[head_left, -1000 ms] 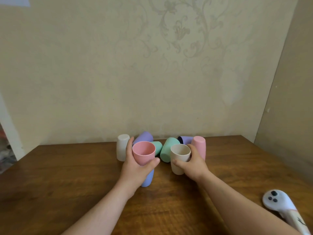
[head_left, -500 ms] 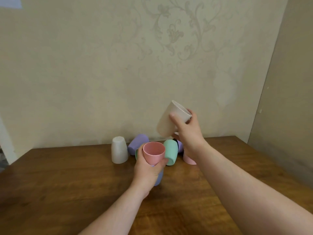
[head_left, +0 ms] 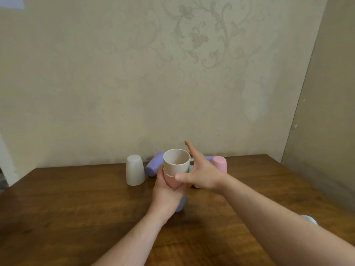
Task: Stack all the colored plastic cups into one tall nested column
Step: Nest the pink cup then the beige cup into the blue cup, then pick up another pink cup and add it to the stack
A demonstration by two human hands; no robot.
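Nesting in a pink cup (head_left: 170,180) over a lilac one (head_left: 180,205), the smooth beige cup (head_left: 176,163) stood topmost in the column gripped by the left hand (head_left: 166,192). Just beside it, the right hand (head_left: 201,174) hung spread wide, holding nothing. Behind, an upturned white cup (head_left: 134,170) rested on the wooden table (head_left: 76,208).

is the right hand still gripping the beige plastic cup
No, the right hand is open with fingers spread beside the beige plastic cup, which sits nested in the pink plastic cup.

Wooden table (head_left: 76,208), patterned wall (head_left: 172,73)
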